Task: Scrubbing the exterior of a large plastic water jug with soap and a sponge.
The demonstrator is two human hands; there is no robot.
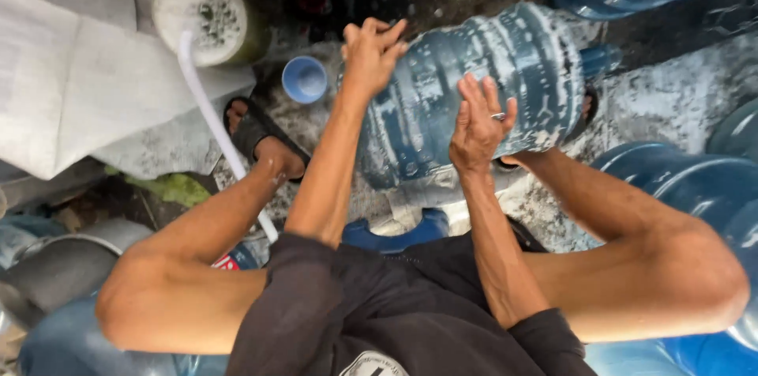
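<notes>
Big blue water jug (466, 92), soapy and wet, lying on its side up off the ground between the knees, neck pointing right. Left hand (371, 52) curled loosely over the jug's far bottom edge, right hand (480, 125) pressed flat on its near side with fingers spread, a ring on one. Small blue cap (305, 79) on the wet ground just left, white hose (207, 103) running past a sandaled foot (260, 137), more blue jugs (679, 186) around.
</notes>
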